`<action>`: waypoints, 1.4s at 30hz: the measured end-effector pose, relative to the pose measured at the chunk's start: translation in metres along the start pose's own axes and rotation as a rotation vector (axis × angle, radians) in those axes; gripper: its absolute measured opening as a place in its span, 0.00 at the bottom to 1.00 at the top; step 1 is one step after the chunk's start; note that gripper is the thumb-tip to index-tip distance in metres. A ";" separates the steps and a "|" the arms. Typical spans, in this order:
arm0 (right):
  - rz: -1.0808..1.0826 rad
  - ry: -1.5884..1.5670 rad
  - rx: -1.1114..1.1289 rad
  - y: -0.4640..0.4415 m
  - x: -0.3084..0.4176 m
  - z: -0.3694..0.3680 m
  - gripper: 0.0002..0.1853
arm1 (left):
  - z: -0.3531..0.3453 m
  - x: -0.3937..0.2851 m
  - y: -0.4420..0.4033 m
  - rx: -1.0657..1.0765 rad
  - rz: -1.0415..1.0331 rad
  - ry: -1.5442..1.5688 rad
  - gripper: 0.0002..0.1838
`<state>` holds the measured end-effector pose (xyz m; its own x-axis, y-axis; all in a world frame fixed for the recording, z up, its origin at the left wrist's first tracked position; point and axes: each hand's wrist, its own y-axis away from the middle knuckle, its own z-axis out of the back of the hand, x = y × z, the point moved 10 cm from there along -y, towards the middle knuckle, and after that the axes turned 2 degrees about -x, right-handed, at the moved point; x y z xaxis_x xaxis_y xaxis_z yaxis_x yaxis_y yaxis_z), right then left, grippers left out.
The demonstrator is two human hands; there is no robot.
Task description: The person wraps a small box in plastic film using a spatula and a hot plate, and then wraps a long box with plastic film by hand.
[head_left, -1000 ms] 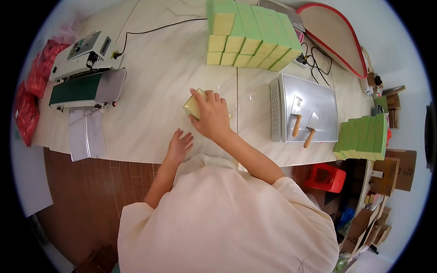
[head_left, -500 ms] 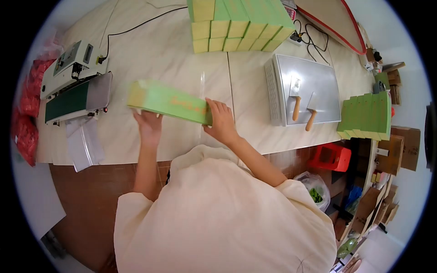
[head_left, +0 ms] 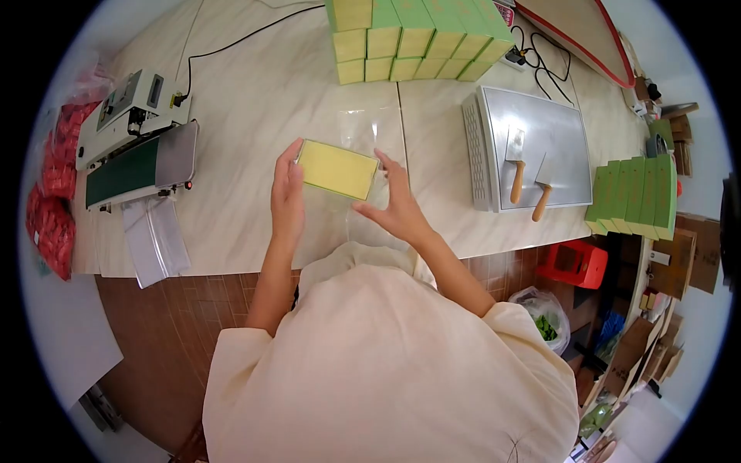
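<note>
"What's nearest the person?"

"On the floor by the right side, a clear bag point(head_left: 546, 318) with something green inside. A red stool point(head_left: 590, 266) is beyond it."

"And the hands?"

"Both over the table point(head_left: 231, 224), in front of the chest. The left hand point(head_left: 287, 197) has its fingers closed on the left end of a yellow-faced box point(head_left: 340, 171). The right hand point(head_left: 397, 202) is spread wide round the right end, thumb apart from the fingers. Whether it grips too, I can't tell."

"So the box is between them?"

"Yes, with the yellow face toward the camera."

"Anything crowding it?"

"Clear film point(head_left: 359, 123) lies just past it, partly hidden by the box. Well to the left, flat clear bags point(head_left: 154, 239) overhang the table edge, next to a machine point(head_left: 123, 174) with a green belt. To the right, a metal-topped case point(head_left: 559, 147) bears two trowels point(head_left: 517, 181); it stands between the right hand and a row of green boxes point(head_left: 637, 197)."

"And farther off?"

"Ahead, a stack of green-and-yellow boxes point(head_left: 421, 42) blocks the middle of the tabletop. A black cable point(head_left: 247, 42) runs from the machine toward it. Another cord point(head_left: 549, 75) lies looped behind the case, near a red-rimmed tray point(head_left: 590, 35)."
</note>
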<state>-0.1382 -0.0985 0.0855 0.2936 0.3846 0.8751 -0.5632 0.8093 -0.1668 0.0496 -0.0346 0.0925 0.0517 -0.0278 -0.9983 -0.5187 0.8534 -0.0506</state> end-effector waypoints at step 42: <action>-0.242 -0.297 -0.281 -0.041 0.021 0.067 0.09 | -0.076 -0.125 0.004 0.333 -0.700 -0.856 0.08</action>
<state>-0.1606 -0.1537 0.1413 0.1340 0.0597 0.9892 -0.2632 0.9645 -0.0225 -0.0235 -0.0675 0.2152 0.8670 -0.2958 -0.4011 0.0965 0.8892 -0.4472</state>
